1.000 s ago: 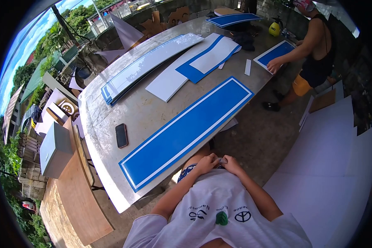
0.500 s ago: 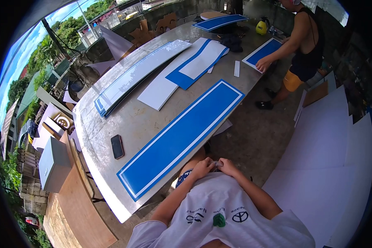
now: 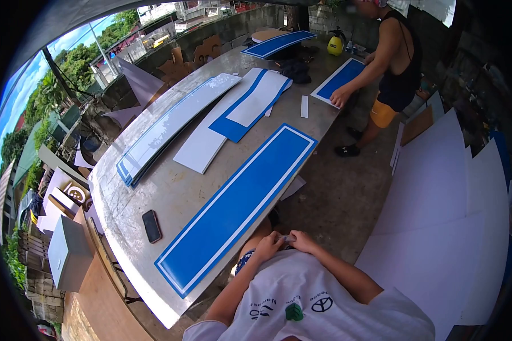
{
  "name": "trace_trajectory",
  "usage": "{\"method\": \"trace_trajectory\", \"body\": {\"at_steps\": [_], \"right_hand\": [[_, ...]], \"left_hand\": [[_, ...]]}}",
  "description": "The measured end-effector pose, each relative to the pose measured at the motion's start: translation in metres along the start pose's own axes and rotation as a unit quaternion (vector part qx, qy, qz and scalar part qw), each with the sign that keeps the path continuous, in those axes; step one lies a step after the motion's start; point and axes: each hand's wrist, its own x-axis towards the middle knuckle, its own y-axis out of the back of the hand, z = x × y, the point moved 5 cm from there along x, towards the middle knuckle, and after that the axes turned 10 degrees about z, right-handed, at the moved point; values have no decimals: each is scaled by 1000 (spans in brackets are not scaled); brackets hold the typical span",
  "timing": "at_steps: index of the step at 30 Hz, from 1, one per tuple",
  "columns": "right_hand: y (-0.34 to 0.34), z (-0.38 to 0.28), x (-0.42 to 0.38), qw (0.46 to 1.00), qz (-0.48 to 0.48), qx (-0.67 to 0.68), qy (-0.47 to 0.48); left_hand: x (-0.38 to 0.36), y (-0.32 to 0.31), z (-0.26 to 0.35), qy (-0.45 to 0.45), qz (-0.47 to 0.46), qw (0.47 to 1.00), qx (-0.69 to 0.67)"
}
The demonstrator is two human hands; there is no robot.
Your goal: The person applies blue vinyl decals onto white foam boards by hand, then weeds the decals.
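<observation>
My left hand (image 3: 269, 246) and my right hand (image 3: 302, 241) are close together in front of my shirt, beside the table's near edge. Both have their fingers closed on a small pale, crumpled-looking piece (image 3: 288, 238) between them, too small to identify. Nearest to them on the table lies a long blue panel (image 3: 236, 207) with a white border line. A black phone (image 3: 152, 226) rests to the left of that panel.
The metal-topped table (image 3: 111, 199) also bears stacked white panels (image 3: 179, 122), a blue-and-white sheet (image 3: 250, 105) and a white strip (image 3: 304, 106). Across it, a person (image 3: 395, 62) leans over another blue panel (image 3: 341, 78), near a yellow spray bottle (image 3: 335, 44). Large white sheets (image 3: 426, 216) stand at right.
My view has shifted, so the table and panels appear further left and lower. My hands stay together around the small pale piece. The other person remains at the far panel.
</observation>
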Motion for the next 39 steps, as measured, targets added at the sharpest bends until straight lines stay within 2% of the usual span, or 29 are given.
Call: {"method": "trace_trajectory", "body": {"at_steps": [25,34,39], "right_hand": [[1,-1,0,1000,11,3,-5],[2,0,-2,1000,0,0,-15],[5,1,-13,999,28,-4,29]], "left_hand": [[-1,2,2,26,-12,1000,-6],[-2,2,0,8,5,1000,12],[-14,11,11,-8,-29,999,-15]]}}
